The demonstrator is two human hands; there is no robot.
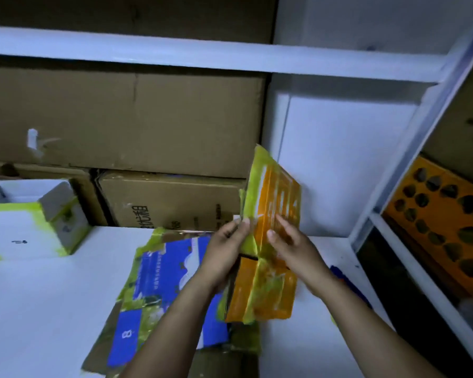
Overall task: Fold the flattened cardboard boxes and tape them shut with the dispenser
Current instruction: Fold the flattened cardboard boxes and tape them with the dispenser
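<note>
Box [58,222] in white with green edging stands far left on the table [38,296], with brown cartons [120,118] stacked on the shelf behind it. At centre, a flattened blue box [159,282] edged in green tape lies on the table, partly under the person's left forearm. Just right of it, the left hand [227,246] grips the left edge of a partly folded orange box [273,293], fingers curled round that edge. The orange box is held upright above the table, near the white upright of the shelving. The right hand [292,246] presses on the box's facing panel, fingers fairly straight and close together. At far right, an orange tray [443,222] of dark round items sits in a shelf compartment.
</note>
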